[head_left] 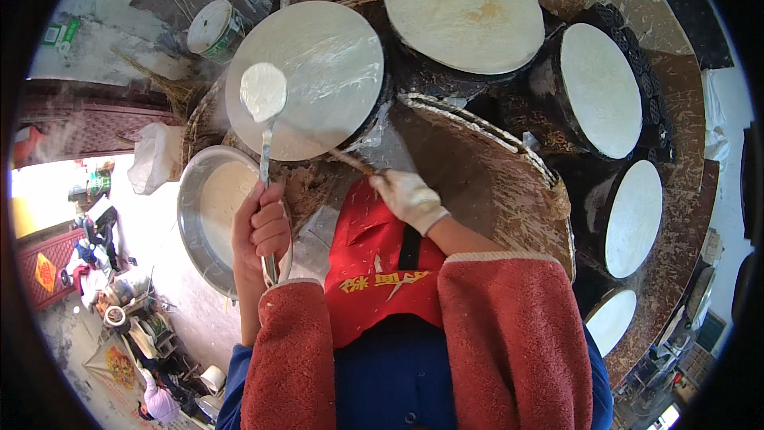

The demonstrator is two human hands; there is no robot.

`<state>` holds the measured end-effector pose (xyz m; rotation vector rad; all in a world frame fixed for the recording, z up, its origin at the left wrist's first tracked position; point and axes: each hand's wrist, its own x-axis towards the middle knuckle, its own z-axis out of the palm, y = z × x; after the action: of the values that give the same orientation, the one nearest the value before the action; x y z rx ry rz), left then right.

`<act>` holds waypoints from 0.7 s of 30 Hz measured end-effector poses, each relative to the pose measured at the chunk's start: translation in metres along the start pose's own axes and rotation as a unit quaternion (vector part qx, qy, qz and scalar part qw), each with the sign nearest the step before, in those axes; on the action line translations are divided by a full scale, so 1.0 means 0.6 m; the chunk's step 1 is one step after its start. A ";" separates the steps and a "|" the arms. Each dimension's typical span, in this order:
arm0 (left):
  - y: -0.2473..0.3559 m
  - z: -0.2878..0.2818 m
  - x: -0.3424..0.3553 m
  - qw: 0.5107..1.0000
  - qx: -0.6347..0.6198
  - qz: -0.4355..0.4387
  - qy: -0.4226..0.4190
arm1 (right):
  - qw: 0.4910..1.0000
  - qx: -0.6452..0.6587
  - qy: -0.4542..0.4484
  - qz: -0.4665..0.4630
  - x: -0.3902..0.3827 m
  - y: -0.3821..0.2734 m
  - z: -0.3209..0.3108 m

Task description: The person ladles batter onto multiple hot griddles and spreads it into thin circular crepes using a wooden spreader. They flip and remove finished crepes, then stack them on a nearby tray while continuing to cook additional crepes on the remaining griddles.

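My left hand (269,227) grips the metal handle of a ladle (264,94), its bowl full of pale batter. The bowl hangs over the left edge of a round griddle (326,72), which a wet, streaky layer of batter covers. Beneath my left hand stands a metal basin (186,215) of batter (219,199). My right hand (412,197), in a whitish glove, is closed round a thin wooden stick (350,161). The stick points left toward the griddle's near edge; its far end is blurred, so I cannot tell what it carries.
More round griddles curve away to the right, among them a far one (465,12) with a browned patch and a pale-topped one (601,91). A curved, batter-spattered board (509,207) lies right of my hand. A white bucket (211,29) and plastic bag (151,158) sit left.
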<state>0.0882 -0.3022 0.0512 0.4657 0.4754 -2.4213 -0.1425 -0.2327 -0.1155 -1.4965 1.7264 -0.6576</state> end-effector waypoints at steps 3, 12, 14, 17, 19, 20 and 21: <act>-0.027 -0.004 -0.010 0.999 -0.036 0.003 -0.011 | 0.990 0.025 0.121 0.069 -0.030 0.051 -0.091; -0.073 0.051 -0.045 0.872 0.453 0.183 0.037 | 0.878 0.131 0.402 0.224 0.056 0.252 -0.299; -0.058 0.063 -0.006 0.932 0.353 0.082 0.022 | 0.841 0.131 0.465 0.244 0.093 0.277 -0.309; -0.048 0.093 0.065 0.995 0.073 -0.056 0.036 | 0.835 0.192 0.443 0.262 0.132 0.246 -0.318; -0.027 0.079 0.130 0.991 0.035 -0.106 0.073 | 0.814 0.238 0.464 0.257 0.151 0.243 -0.306; -0.024 0.078 0.153 0.987 0.036 -0.116 0.102 | 0.797 0.272 0.479 0.248 0.158 0.252 -0.296; -0.019 0.074 0.164 0.986 0.033 -0.129 0.103 | 0.794 0.271 0.477 0.262 0.160 0.231 -0.286</act>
<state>-0.0018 -0.3630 0.0496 0.7286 0.5757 -2.6558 -0.3669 -0.3164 -0.1420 -0.1786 2.2260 -1.5864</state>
